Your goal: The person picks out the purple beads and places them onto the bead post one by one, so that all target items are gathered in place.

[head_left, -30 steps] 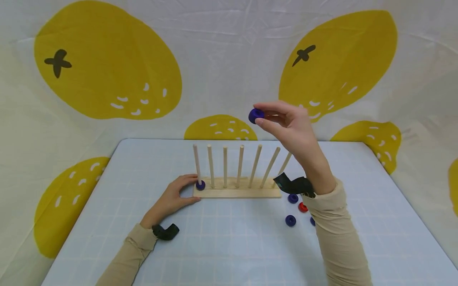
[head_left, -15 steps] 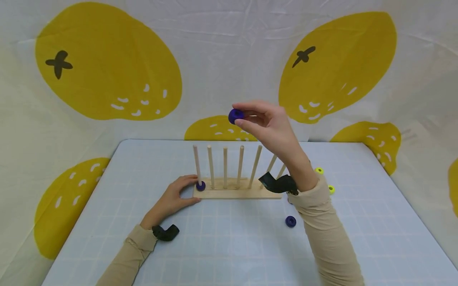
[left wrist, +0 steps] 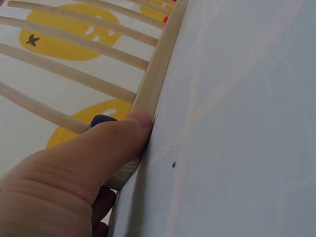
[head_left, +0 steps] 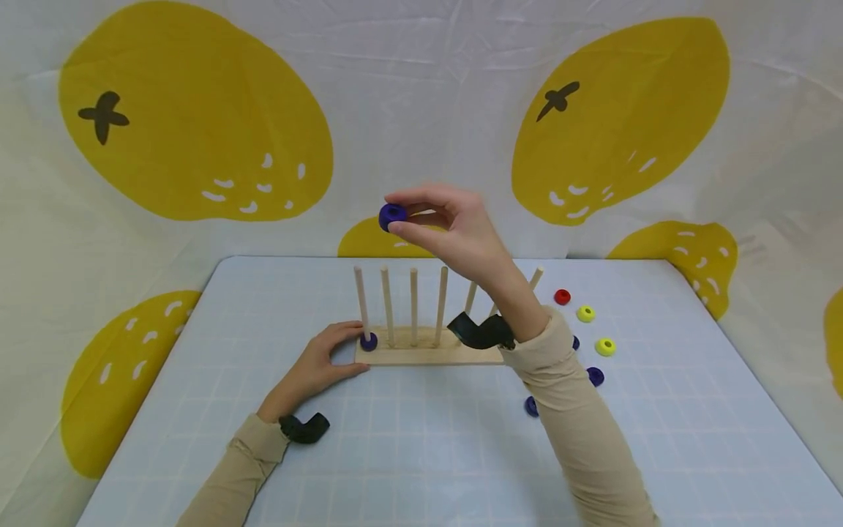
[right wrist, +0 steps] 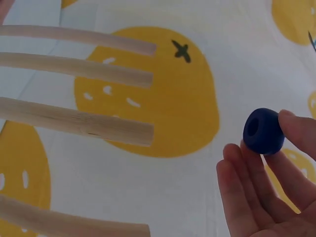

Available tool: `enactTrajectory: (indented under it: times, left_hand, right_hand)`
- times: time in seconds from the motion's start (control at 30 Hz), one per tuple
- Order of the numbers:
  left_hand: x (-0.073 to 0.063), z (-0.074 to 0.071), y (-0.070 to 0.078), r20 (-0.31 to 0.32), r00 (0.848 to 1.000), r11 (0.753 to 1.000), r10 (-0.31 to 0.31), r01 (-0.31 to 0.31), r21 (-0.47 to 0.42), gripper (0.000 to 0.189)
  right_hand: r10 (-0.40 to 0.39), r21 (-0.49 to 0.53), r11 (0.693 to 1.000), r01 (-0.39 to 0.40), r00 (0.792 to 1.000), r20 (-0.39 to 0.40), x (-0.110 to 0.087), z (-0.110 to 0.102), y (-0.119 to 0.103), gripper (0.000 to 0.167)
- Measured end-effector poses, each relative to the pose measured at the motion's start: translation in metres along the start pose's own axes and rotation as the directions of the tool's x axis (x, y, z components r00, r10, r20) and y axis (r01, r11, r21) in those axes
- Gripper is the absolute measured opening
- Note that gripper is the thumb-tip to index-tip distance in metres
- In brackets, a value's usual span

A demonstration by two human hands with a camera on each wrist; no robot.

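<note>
In the head view a wooden peg rack (head_left: 428, 356) stands on the table, with a row of several upright pegs. My left hand (head_left: 319, 364) grips its left end, the thumb (left wrist: 118, 140) along the front edge and the fingers behind. A dark blue bead (head_left: 369, 342) sits at the foot of the leftmost peg. High over the rack, my right hand (head_left: 454, 228) pinches another blue bead (right wrist: 266, 132) between thumb and fingertips, its hole facing the pegs' side in the right wrist view. The right forearm hides part of the rack's right end.
Right of the rack lie a red bead (head_left: 563, 296), two yellow beads, the nearer yellow bead (head_left: 606, 347) among them, and blue beads such as this blue bead (head_left: 596, 377). The right sleeve (head_left: 573, 410) partly covers some. A lemon-print cloth (head_left: 421, 110) hangs behind the table.
My right hand has moved left across the rack with the blue bead, from above its right end to above the left pegs. The left hand has stayed on the rack.
</note>
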State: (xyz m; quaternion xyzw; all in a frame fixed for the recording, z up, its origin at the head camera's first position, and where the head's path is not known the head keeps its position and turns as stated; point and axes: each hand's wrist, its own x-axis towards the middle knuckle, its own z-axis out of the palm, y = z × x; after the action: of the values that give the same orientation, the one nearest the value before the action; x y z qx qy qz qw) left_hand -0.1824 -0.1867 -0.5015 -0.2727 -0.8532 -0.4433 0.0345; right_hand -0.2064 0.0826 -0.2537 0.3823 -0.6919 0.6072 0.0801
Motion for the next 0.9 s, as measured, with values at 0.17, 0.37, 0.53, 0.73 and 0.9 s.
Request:
enactTrajectory:
  times: [0.17, 0.37, 0.53, 0.73, 0.9]
  left_hand:
    - [0.000, 0.001, -0.002, -0.006, 1.000, 1.000, 0.007, -0.007, -0.003, 0.061]
    - [0.000, 0.000, -0.003, -0.001, 1.000, 1.000, -0.001, 0.001, -0.006, 0.061]
    - [0.000, 0.000, -0.002, -0.001, 1.000, 1.000, 0.004, -0.004, -0.005, 0.061]
    - [0.000, 0.001, -0.001, -0.009, 1.000, 1.000, 0.014, -0.014, 0.003, 0.061]
    - [0.000, 0.000, -0.001, -0.007, 1.000, 1.000, 0.012, -0.012, 0.012, 0.061]
  right_hand:
    - [-0.027, 0.022, 0.999, 0.027, 1.000, 0.012, 0.007, 0.007, 0.009, 0.028]
    - [-0.069, 0.054, 0.996, 0.067, 0.997, 0.042, 0.012, 0.013, 0.022, 0.026]
    - [-0.067, 0.049, 0.997, 0.063, 0.994, 0.084, 0.014, 0.019, 0.031, 0.027]
    - [-0.001, 0.010, 1.000, -0.001, 0.985, 0.171, 0.012, 0.024, 0.037, 0.030]
    - [-0.001, -0.085, 0.996, 0.022, 0.972, 0.235, 0.010, 0.025, 0.041, 0.030]
